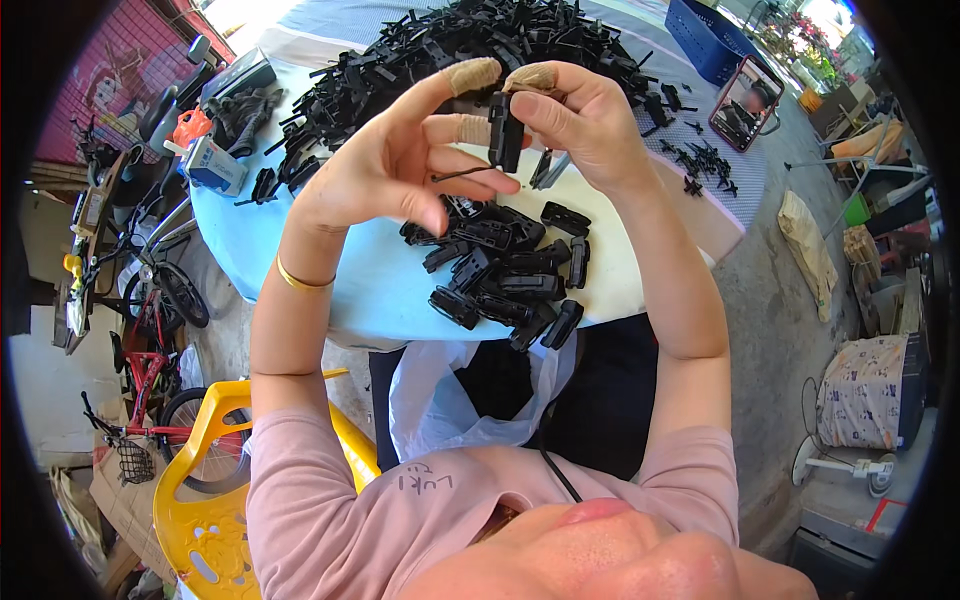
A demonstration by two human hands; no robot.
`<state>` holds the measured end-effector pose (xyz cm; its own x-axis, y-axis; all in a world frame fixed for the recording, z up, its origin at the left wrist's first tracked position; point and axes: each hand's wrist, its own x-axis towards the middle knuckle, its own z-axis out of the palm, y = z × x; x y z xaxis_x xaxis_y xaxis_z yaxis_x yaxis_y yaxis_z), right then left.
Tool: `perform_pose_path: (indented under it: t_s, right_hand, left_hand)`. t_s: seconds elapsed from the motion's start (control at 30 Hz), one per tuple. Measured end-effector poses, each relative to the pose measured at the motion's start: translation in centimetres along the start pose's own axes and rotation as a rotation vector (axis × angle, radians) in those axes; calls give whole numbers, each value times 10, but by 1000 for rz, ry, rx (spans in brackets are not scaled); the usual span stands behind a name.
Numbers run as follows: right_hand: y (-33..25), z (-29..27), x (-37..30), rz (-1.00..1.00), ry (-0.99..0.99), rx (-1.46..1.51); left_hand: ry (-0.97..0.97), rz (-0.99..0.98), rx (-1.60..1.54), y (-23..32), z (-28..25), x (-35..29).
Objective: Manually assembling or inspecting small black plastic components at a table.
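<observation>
One black plastic part (503, 145) stands roughly upright at 12 o'clock from the middle of my view, pinched between the thumb and forefinger of my right hand (590, 120). Opposite it, towards 11 o'clock, my left hand (375, 165) is spread, thumb well apart from the fingers, two of which are wrapped in tan tape; whether a fingertip touches the part I cannot tell. A thin dark strip (458, 174) lies against those left fingers.

Under my hands the table (238, 228) is covered in pale blue at 9 to 10 o'clock, cream nearer the middle and a patterned cloth beyond. A big heap of black pieces (440, 45) covers its far side at 12; a smaller cluster of chunky black parts (530, 287) sits at the centre, by the near edge. At 2 o'clock a phone (745, 105) leans upright near scattered small pieces (700, 165), with a blue basket (705, 45) farther off. A blue-and-white box (215, 168) is at 10.

Below the edge, towards 7, a white plastic bag (410, 400) gapes on my lap. Around me on the concrete floor (750, 350), a yellow chair (180, 480) is at 8, a red bicycle (148, 375) just above it, and a pale sack (808, 250) at 3.
</observation>
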<state>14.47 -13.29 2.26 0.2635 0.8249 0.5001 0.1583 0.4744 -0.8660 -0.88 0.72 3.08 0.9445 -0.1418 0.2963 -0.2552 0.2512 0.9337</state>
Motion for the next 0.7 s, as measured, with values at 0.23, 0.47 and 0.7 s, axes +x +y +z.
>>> perform_pose_path:
  t_s: [0.23,0.47,0.7]
  right_hand:
    - [7,2,1,-73,-95,-20]
    - [11,-2,2,-47,-144,-68]
    - [16,7,2,76,152,-119]
  left_hand:
    - [85,20,-130,-23,-13,5]
    - [209,-72,-174,-29,-10,9]
    - [424,33,58,-23,-9,6]
